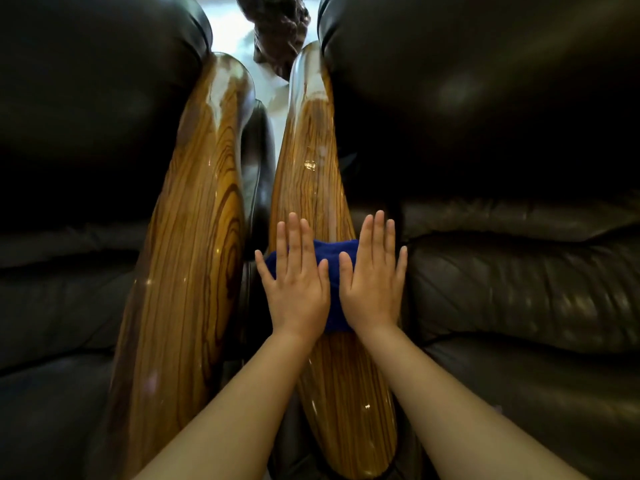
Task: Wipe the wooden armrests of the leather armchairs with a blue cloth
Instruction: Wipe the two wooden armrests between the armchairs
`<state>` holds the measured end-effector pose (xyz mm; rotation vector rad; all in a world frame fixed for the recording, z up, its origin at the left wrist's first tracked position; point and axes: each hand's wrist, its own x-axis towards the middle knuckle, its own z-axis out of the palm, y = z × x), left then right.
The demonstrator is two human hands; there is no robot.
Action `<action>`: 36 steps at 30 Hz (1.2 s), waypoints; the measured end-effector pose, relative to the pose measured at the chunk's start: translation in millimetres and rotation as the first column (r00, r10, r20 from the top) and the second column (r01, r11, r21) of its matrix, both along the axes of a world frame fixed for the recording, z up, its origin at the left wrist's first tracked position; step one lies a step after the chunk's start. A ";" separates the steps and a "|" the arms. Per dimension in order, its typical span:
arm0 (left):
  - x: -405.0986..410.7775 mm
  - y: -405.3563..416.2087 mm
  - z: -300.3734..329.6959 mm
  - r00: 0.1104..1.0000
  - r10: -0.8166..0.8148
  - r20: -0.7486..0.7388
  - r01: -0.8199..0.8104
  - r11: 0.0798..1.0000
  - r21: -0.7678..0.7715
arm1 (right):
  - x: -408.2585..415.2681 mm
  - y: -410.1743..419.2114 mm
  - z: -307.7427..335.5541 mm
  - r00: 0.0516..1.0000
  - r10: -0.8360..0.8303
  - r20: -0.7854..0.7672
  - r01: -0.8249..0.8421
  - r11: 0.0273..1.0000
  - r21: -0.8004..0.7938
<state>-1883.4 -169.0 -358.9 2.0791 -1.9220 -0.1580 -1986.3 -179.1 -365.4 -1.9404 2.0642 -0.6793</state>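
Observation:
Two glossy wooden armrests run side by side away from me: the left armrest [194, 258] and the right armrest [311, 174]. A blue cloth [332, 258] lies across the right armrest at mid-length. My left hand [296, 282] and my right hand [372, 275] both press flat on the cloth, fingers stretched and slightly apart, palms down. Most of the cloth is hidden under my hands. Neither hand curls around the cloth.
A dark leather armchair [69, 168] fills the left side and another dark leather armchair [502, 237] fills the right. A narrow gap separates the two armrests. At the far end a dark carved wooden object [273, 32] stands on a pale floor.

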 end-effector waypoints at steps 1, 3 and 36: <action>0.5 -2.2 -0.3 1.000 0.007 -0.004 -0.007 1.000 -0.011 | 1.7 -2.3 -1.9 1.000 -0.016 -0.005 0.016 1.000 -0.005; 0.7 -8.1 0.5 1.000 0.019 -0.010 -0.019 1.000 -0.010 | 4.2 -9.4 -2.4 1.000 -0.016 -0.023 0.016 1.000 -0.011; 52.1 -177.4 35.6 0.952 -0.244 -0.184 0.264 0.960 0.094 | -2.9 -177.9 32.3 0.932 0.361 -0.028 -0.355 0.926 0.132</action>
